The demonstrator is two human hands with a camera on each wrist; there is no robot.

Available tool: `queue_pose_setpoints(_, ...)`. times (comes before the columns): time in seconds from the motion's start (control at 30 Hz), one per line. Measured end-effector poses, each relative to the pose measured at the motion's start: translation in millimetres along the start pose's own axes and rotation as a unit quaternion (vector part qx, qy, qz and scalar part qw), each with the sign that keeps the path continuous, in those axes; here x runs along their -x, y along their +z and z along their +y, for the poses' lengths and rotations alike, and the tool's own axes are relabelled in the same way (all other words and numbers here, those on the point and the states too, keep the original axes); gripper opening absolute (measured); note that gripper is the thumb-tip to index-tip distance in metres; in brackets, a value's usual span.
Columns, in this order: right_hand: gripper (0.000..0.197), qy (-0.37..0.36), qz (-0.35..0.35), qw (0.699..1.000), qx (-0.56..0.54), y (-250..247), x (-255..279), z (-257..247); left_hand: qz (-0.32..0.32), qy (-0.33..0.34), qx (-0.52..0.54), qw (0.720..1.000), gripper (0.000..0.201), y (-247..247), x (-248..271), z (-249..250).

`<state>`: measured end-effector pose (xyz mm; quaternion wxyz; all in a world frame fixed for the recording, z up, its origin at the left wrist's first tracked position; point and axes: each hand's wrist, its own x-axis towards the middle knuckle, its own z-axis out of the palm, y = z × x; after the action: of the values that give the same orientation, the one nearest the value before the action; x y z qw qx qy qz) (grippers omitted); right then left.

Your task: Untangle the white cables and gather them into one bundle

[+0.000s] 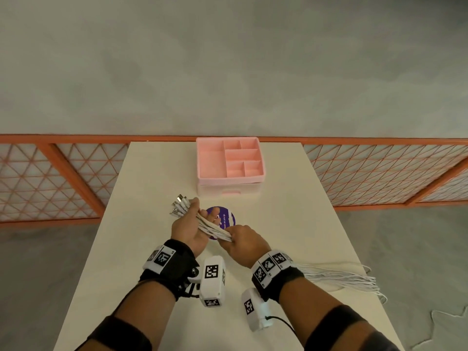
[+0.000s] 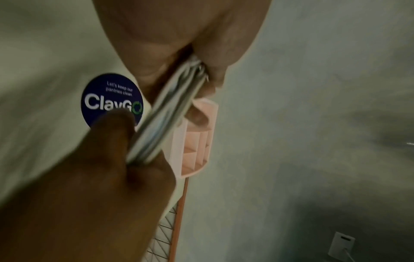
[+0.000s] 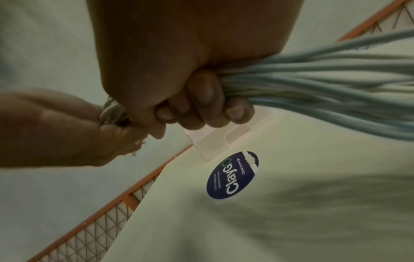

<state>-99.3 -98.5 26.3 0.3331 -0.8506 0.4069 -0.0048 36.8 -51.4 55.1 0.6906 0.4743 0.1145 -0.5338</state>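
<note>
Several white cables (image 1: pixel 211 228) run as one flat bundle between my two hands above the table. My left hand (image 1: pixel 189 224) lies palm up and holds the bundle near its connector ends (image 1: pixel 179 204), thumb on top, fingers curled under it. My right hand (image 1: pixel 241 243) grips the same bundle in a fist just to the right. In the right wrist view the loose cables (image 3: pixel 313 85) fan out from that fist. The long tails (image 1: pixel 342 276) trail over the table's right edge. The left wrist view shows the bundle (image 2: pixel 165 113) stretched between both hands.
A pink organiser tray (image 1: pixel 210 160) with several empty compartments stands on a drawer at the table's far end. A round dark-blue sticker (image 1: pixel 228 216) lies on the cream table (image 1: pixel 291 211) under my hands. An orange mesh fence (image 1: pixel 50 178) runs behind the table.
</note>
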Motion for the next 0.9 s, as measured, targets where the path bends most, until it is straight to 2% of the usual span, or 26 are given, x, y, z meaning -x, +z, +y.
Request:
queue_pose_setpoints(0.07, 0.026, 0.009, -0.022, 0.999, -0.021, -7.3, 0.0, -0.8, -0.043, -0.02, -0.069, 0.997, 0.019, -8.9, -0.4, 4.0)
queue_pose_setpoints(0.13, 0.026, 0.021, -0.037, 0.999, -0.028, -18.5, -2.0, -1.0, -0.095, -0.037, -0.185, 0.978, 0.035, -16.4, 1.8, 5.3)
queue_pose_setpoints(0.2, 0.03, 0.04, -0.041, 0.998, -0.019, -32.7, -6.4, -0.7, -0.141, -0.054, -0.336, 0.93, 0.047, -20.3, 10.0, 6.3)
queue_pose_setpoints(0.27, 0.03, 0.068, -0.05, 0.996, 0.009, -45.9, -9.7, 0.7, -0.165, -0.037, -0.457, 0.873, 0.046, -20.6, 17.9, 5.9)
queue_pose_setpoints(0.3, 0.027, 0.082, -0.061, 0.994, 0.026, -51.3, -9.8, 1.2, -0.171, 0.004, -0.491, 0.854, 0.04, -18.8, 20.2, 5.5)
queue_pose_setpoints(0.33, 0.023, 0.095, -0.077, 0.991, 0.045, -55.8, -8.7, 1.0, -0.175, 0.065, -0.497, 0.847, 0.033, -16.3, 21.1, 5.4)
queue_pose_setpoints(0.4, 0.019, 0.112, -0.123, 0.983, 0.081, -61.4, -3.6, -3.1, -0.19, 0.208, -0.455, 0.845, 0.023, -9.6, 20.0, 7.0)
queue_pose_setpoints(0.43, 0.021, 0.112, -0.145, 0.978, 0.098, -63.1, -0.5, -6.8, -0.204, 0.264, -0.435, 0.837, 0.021, -6.0, 17.7, 8.6)
queue_pose_setpoints(0.47, 0.023, 0.106, -0.162, 0.974, 0.114, -65.6, 2.3, -11.3, -0.229, 0.291, -0.428, 0.825, 0.021, -2.3, 15.4, 9.9)
queue_pose_setpoints(0.5, 0.024, 0.098, -0.173, 0.972, 0.127, -69.1, 5.1, -16.2, -0.263, 0.292, -0.432, 0.811, 0.022, 0.8, 13.5, 9.2)
queue_pose_setpoints(0.57, 0.026, 0.081, -0.183, 0.971, 0.132, -79.1, 10.0, -25.5, -0.326, 0.242, -0.452, 0.794, 0.03, 0.9, 7.8, 1.5)
queue_pose_setpoints(0.67, 0.024, 0.046, -0.174, 0.976, 0.12, -98.7, 13.5, -35.2, -0.359, 0.172, -0.483, 0.78, 0.052, -8.6, -2.7, -13.3)
queue_pose_setpoints(0.77, 0.019, 0.021, -0.174, 0.976, 0.127, -118.4, 15.6, -36.2, -0.377, 0.096, -0.456, 0.8, 0.069, -7.8, -0.8, -25.6)
queue_pose_setpoints(0.83, 0.023, 0.01, -0.176, 0.976, 0.125, -129.3, 16.1, -34.2, -0.368, 0.054, -0.447, 0.814, 0.066, -1.2, 7.2, -32.5)
queue_pose_setpoints(0.9, 0.023, -0.006, -0.16, 0.98, 0.12, -138.1, 15.7, -32.4, -0.361, 0.057, -0.475, 0.8, 0.048, 4.7, 15.1, -38.8)
